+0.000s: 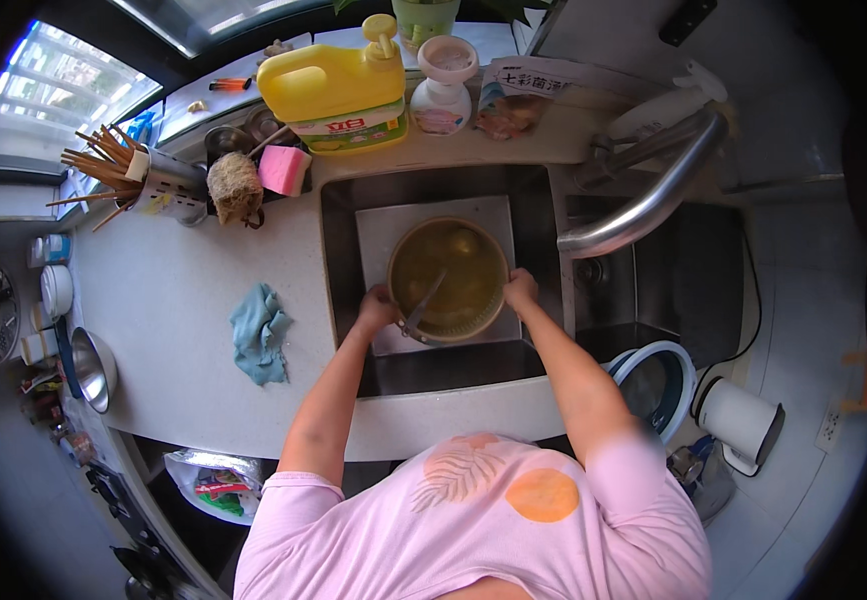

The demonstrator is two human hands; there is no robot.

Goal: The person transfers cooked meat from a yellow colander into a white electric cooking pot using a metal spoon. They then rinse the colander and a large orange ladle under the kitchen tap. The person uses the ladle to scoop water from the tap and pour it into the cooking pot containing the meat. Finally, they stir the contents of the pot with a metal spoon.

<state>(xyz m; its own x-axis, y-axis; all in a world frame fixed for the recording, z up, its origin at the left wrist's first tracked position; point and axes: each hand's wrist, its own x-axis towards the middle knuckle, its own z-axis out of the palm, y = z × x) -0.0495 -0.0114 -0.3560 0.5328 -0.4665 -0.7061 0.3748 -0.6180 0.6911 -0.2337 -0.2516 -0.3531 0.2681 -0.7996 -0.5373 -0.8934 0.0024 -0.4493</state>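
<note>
A round basin (401, 238) of cloudy brownish liquid sits over a pale square board (378, 225) in the left sink bowl. My left hand (378, 308) closes on the basin's left rim, low down. On the opposite side, my right hand (520, 288) grips the right rim. A slim utensil (415, 322) with a pale shaft leans in the liquid, its handle by the near rim; I cannot tell if it is a knife. One yellowish rounded lump (464, 243) shows near the far side. The liquid hides the basin's bottom.
A curved metal faucet (643, 220) reaches over the sink divider from the right. Behind stand a yellow detergent jug (338, 85), a white pump bottle (441, 95), and a pink sponge (283, 170). Left lie a blue-green cloth (261, 335) and a chopstick holder (173, 185).
</note>
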